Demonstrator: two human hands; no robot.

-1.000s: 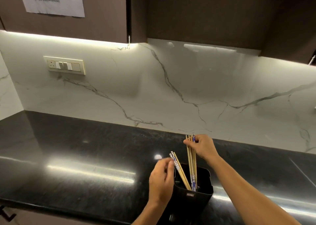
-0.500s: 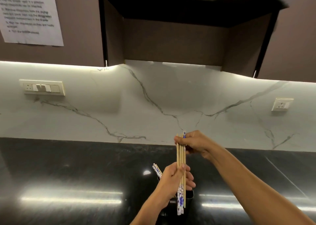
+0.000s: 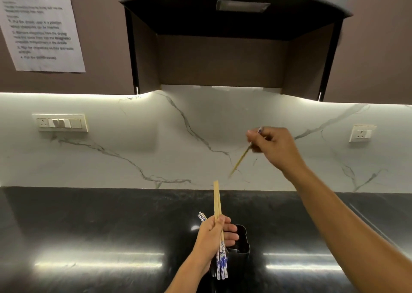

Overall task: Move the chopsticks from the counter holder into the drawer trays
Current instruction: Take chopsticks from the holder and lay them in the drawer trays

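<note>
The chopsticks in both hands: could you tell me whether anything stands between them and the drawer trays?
I cannot tell: the drawer trays are out of view. Both hands are shut on chopsticks, the left hand above the black holder, the right hand raised before the backsplash.

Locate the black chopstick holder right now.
Head view, bottom centre: the black holder stands on the dark counter, just right of and partly behind the left hand, which grips a bundle of chopsticks.

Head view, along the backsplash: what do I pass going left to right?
Switch panel → right hand holding one blurred chopstick → single wall socket.
</note>
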